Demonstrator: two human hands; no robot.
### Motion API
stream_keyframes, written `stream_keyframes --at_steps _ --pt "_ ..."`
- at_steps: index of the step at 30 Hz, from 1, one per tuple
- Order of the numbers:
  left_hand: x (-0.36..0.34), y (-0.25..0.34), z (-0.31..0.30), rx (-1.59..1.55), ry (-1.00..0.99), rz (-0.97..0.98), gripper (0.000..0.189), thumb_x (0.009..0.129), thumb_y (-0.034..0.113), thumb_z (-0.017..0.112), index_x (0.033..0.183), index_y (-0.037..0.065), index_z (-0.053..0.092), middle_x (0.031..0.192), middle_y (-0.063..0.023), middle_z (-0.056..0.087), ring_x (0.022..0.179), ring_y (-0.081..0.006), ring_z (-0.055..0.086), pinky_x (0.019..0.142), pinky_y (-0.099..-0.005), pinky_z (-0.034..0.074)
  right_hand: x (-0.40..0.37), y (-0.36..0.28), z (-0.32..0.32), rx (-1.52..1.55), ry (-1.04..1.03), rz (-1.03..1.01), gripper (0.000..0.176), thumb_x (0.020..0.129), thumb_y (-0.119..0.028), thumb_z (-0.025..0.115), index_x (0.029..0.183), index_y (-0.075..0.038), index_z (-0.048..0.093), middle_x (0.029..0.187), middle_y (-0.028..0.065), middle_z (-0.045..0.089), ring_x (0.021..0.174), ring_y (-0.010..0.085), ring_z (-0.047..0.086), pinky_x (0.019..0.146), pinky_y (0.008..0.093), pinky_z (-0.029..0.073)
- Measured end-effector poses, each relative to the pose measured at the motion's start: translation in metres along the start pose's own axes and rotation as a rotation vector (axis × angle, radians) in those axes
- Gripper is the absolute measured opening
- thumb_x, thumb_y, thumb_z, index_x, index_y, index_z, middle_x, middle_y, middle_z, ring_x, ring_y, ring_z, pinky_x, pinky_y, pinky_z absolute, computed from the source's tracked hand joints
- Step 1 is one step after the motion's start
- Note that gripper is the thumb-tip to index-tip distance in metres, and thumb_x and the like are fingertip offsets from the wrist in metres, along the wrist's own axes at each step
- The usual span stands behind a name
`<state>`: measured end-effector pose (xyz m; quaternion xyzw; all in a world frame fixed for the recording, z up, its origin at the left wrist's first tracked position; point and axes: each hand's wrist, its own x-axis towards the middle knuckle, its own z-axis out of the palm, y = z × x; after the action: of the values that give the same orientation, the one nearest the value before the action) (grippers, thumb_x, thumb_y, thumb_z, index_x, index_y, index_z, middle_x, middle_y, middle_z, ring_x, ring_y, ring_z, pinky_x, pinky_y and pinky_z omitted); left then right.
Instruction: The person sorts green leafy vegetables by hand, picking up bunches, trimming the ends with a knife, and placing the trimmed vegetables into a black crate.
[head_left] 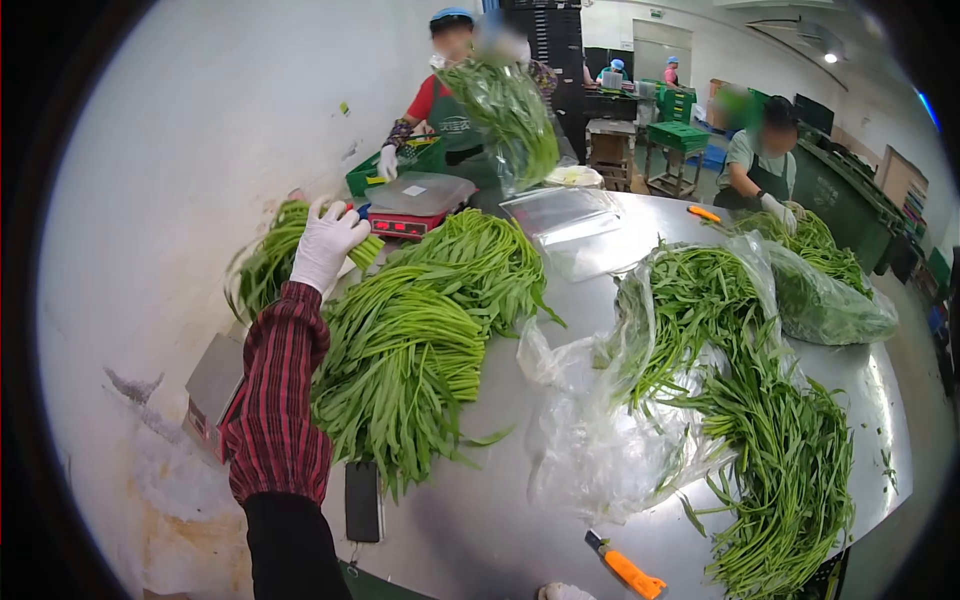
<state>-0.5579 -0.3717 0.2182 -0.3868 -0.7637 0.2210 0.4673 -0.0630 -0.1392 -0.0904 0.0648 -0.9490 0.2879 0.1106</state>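
Note:
My left hand (326, 246), in a white glove and a striped red sleeve, is closed around a bunch of water spinach (268, 262) at the table's left side. Its leaves hang to the left and its cut stems point right, beside a red digital scale (405, 222). Just right of this hand lies a large pile of water spinach (420, 335). Only a small gloved part of my right hand (565, 592) shows at the bottom edge, its fingers hidden. Near it lies an orange utility knife (632, 572).
Clear plastic bags (600, 430) and more greens (790, 470) cover the steel table's (480, 520) right side. A phone (363, 502) lies near the front edge. Across the table one person (465, 130) holds a bagged bunch; another person (765, 165) handles greens at the right.

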Motion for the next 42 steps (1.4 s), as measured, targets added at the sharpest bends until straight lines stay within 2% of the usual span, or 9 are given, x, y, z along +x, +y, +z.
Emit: stream_keyframes --at_steps 9,12,16,26,31,34,37,38,42 --pt "-0.024 0.101 0.127 -0.286 -0.052 -0.211 0.026 0.066 0.003 0.058 0.088 0.016 0.061 0.102 -0.002 0.056 0.103 -0.0245 0.049 0.098 -0.0474 0.03 0.019 0.001 -0.012 0.043 0.002 0.086 0.012 0.078 -0.009 0.05 0.089 -0.003 0.052 0.075 0.014 0.05 0.067 0.0304 0.052 0.056 0.0404 0.043" --pt "-0.047 0.112 0.142 -0.53 -0.015 -0.411 0.027 0.065 0.003 0.058 0.089 0.015 0.061 0.102 -0.0038 0.056 0.104 -0.0262 0.049 0.098 -0.046 0.029 0.021 0.003 -0.013 0.048 -0.008 0.108 0.012 0.078 -0.009 0.05 0.089 -0.003 0.052 0.075 0.0143 0.05 0.067 0.031 0.052 0.056 0.0409 0.043" --pt "-0.051 0.103 0.12 -0.633 -0.025 -0.33 0.03 0.063 -0.001 0.055 0.089 0.012 0.059 0.099 -0.0065 0.056 0.105 -0.0278 0.048 0.098 -0.0461 0.029 0.021 0.002 -0.013 0.06 -0.013 0.107 0.012 0.079 -0.009 0.051 0.089 -0.003 0.052 0.075 0.0146 0.051 0.067 0.0318 0.052 0.057 0.0415 0.043" --pt "-0.063 0.107 0.096 -0.574 -0.396 -0.095 0.043 0.063 -0.004 0.056 0.101 0.015 0.058 0.109 -0.0056 0.053 0.117 -0.0259 0.043 0.106 -0.0508 0.023 0.018 -0.005 -0.014 0.077 -0.001 0.077 0.012 0.079 -0.01 0.052 0.089 -0.003 0.053 0.075 0.0155 0.051 0.068 0.0338 0.052 0.058 0.0432 0.043" --pt "-0.025 0.108 0.033 -0.353 -0.984 -0.046 0.074 0.073 0.002 0.055 0.132 0.044 0.039 0.145 -0.0107 0.028 0.135 -0.032 0.022 0.105 -0.062 0.014 0.014 -0.009 -0.013 0.095 0.022 0.061 0.012 0.079 -0.011 0.052 0.089 -0.003 0.053 0.075 0.016 0.051 0.068 0.0348 0.052 0.059 0.044 0.043" --pt "-0.028 0.147 0.002 -0.21 -0.65 -0.01 0.05 0.077 0.011 0.055 0.122 0.033 0.051 0.135 -0.0111 0.042 0.127 -0.0321 0.036 0.102 -0.0594 0.024 0.009 -0.012 -0.014 0.112 0.042 0.039 0.012 0.08 -0.011 0.052 0.089 -0.003 0.053 0.075 0.0162 0.051 0.069 0.0354 0.052 0.059 0.0445 0.043" --pt "-0.013 0.212 -0.086 -0.77 -0.492 0.15 0.032 0.068 0.009 0.057 0.1 0.016 0.058 0.106 -0.0076 0.055 0.104 -0.0255 0.051 0.084 -0.0411 0.042 0.003 -0.012 -0.012 0.089 0.122 0.006 0.009 0.081 -0.012 0.055 0.083 -0.005 0.051 0.073 0.0142 0.052 0.066 0.0323 0.054 0.058 0.0437 0.044" --pt "-0.03 0.25 -0.086 -0.891 -0.23 0.192 0.031 0.067 0.009 0.056 0.098 0.013 0.059 0.104 -0.0083 0.056 0.101 -0.0241 0.053 0.08 -0.0372 0.044 0.002 -0.009 -0.009 0.061 0.199 -0.012 0.012 0.082 -0.013 0.058 0.078 -0.007 0.049 0.071 0.0121 0.053 0.063 0.0291 0.055 0.056 0.0428 0.044" --pt "-0.053 0.366 -0.166 -1.2 0.019 0.231 0.026 0.071 0.01 0.058 0.096 0.009 0.062 0.104 -0.0091 0.058 0.102 -0.0245 0.054 0.085 -0.0371 0.043 -0.005 0.002 -0.014 0.065 0.228 -0.032 0.014 0.081 -0.02 0.059 0.075 -0.009 0.053 0.059 0.0088 0.051 0.051 0.0265 0.055 0.046 0.0403 0.045"
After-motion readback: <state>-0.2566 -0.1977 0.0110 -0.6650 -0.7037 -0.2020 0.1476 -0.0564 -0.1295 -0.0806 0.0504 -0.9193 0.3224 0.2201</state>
